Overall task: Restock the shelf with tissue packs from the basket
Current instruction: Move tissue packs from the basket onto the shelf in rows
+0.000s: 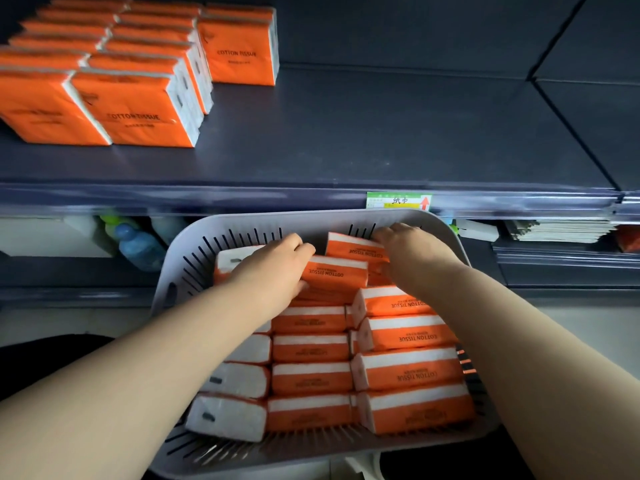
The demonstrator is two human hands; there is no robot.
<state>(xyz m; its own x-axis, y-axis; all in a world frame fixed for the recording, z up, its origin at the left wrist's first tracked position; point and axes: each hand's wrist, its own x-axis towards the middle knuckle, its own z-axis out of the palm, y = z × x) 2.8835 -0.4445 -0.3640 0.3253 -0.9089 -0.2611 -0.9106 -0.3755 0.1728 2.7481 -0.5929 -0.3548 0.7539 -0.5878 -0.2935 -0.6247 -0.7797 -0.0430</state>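
A grey slotted basket point(242, 221) sits below the shelf edge, filled with several orange-and-white tissue packs point(408, 372). My left hand point(273, 265) curls over the end of one pack point(337, 273) near the basket's far side. My right hand point(405, 242) grips another pack point(353, 245) at the far right of the basket. On the dark shelf point(346, 133) above, several orange tissue packs point(138, 109) stand in rows at the left; one short row point(239, 53) stands further right.
The shelf's middle and right show bare dark surface. A green price label point(398, 201) is clipped to the shelf's front edge. Below the shelf stand bottles point(138, 244) at left and stacked paper goods point(561, 230) at right.
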